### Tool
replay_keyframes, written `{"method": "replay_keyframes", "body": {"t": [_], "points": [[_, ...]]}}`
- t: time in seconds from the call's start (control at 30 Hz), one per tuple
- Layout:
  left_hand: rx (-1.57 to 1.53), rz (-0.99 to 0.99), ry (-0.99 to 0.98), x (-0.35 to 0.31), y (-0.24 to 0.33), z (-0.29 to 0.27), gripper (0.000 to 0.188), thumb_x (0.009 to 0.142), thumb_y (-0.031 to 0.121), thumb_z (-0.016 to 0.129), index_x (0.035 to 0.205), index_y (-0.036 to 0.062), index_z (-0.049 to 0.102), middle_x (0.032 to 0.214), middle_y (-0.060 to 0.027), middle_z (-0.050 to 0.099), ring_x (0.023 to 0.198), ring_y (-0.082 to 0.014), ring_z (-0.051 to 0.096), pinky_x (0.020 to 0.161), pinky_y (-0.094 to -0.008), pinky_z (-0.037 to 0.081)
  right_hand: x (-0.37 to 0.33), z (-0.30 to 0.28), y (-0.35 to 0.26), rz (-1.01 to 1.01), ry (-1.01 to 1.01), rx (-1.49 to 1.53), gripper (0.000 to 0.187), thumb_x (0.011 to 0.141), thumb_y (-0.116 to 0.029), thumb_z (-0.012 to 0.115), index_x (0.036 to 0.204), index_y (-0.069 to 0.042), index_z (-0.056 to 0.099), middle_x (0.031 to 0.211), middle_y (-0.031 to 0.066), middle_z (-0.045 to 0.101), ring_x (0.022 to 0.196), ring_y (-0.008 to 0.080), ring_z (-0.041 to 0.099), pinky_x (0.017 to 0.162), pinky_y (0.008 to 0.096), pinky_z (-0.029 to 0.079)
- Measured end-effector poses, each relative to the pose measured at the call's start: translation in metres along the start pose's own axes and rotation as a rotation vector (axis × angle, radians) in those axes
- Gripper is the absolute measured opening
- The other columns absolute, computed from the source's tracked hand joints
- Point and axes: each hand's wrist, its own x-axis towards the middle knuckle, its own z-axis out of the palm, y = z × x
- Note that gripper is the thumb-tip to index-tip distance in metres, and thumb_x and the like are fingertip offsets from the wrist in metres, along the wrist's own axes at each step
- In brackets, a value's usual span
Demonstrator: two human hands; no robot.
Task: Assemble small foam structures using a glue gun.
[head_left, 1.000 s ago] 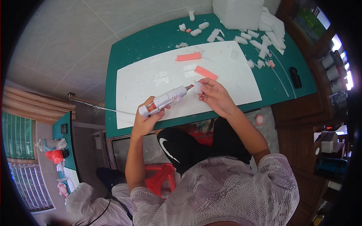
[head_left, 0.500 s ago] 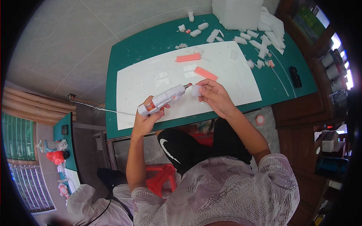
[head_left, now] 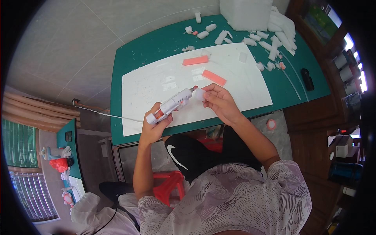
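Note:
My left hand (head_left: 156, 124) is wrapped round a white hot glue gun (head_left: 174, 102), its tip angled up to the right over the white board (head_left: 145, 84). Between the fingers of my right hand (head_left: 220, 101) is a small whitish, translucent piece (head_left: 200, 94), held close beside the glue gun's tip. Whether the tip touches it I cannot tell. Farther back on the board lie two pink strips (head_left: 195, 60), the second one (head_left: 214, 77) just beyond my right fingers. A thin clear piece (head_left: 243, 57) lies near the board's far right corner.
Scattered white foam scraps (head_left: 220, 37) lie along the green table's (head_left: 156, 45) far side, by a big white foam block (head_left: 246, 15). Clear glue sticks (head_left: 290, 84) and a black object (head_left: 307, 79) are at right. A white cord (head_left: 105, 113) runs left. Another person (head_left: 98, 213) sits lower left.
The small whitish piece in my right hand has shifted slightly left and down, beside the glue gun's tip. The glue gun has moved slightly with my left hand.

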Motion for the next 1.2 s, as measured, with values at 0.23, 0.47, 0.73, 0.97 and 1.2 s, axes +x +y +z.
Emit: {"method": "replay_keyframes", "body": {"t": [0.23,0.47,0.73,0.97,1.2], "points": [[0.001,-0.007,-0.014,-0.0007,-0.0021,-0.0004,0.011,0.081,0.002,0.062,0.091,0.002,0.057,0.077,0.0002,0.058,0.07,-0.0062,0.049,0.062,-0.0222,0.038,-0.0024,0.0004,0.0016,-0.014,0.024,-0.005,0.018,0.096,-0.01,0.057,0.112,-0.002,0.055,0.107,0.0087,0.063,0.092,0.0111,0.058,0.08,0.0269,0.049],[-0.001,0.002,-0.032,-0.0003,-0.0033,-0.0002,0.011,0.081,0.001,0.062,0.092,0.002,0.058,0.076,0.0009,0.058,0.07,-0.0058,0.048,0.062,-0.022,0.038,-0.0027,0.001,0.0009,-0.024,0.019,-0.027,0.017,0.096,-0.009,0.057,0.111,-0.002,0.056,0.108,0.0091,0.063,0.092,0.0111,0.058,0.08,0.0266,0.048],[-0.015,-0.008,-0.036,-0.0011,-0.003,0.0005,0.012,0.082,0.001,0.062,0.093,0.0021,0.058,0.076,0.0009,0.058,0.07,-0.006,0.049,0.062,-0.0224,0.038,-0.0026,0.0014,0.0018,-0.029,0.021,-0.021,0.016,0.096,-0.008,0.057,0.11,-0.001,0.056,0.106,0.0092,0.064,0.091,0.0115,0.058,0.079,0.0267,0.048],[0.012,0.013,-0.02,-0.0012,-0.005,-0.0001,0.013,0.081,0.0,0.062,0.094,0.001,0.058,0.077,-0.0002,0.059,0.071,-0.0067,0.05,0.064,-0.0226,0.04,-0.0024,0.004,0.0002,-0.02,0.056,-0.012,0.016,0.096,-0.008,0.057,0.11,-0.001,0.055,0.106,0.0094,0.063,0.09,0.0114,0.057,0.078,0.0267,0.048],[-0.012,-0.012,0.019,-0.0051,-0.0043,-0.0001,0.016,0.08,0.0,0.061,0.096,0.0003,0.058,0.079,-0.0015,0.059,0.073,-0.0075,0.051,0.066,-0.0232,0.041,-0.0008,-0.0001,-0.0007,-0.053,0.11,0.009,0.016,0.095,-0.009,0.058,0.11,-0.004,0.055,0.098,0.0052,0.061,0.087,0.0102,0.055,0.078,0.0274,0.045]]}}
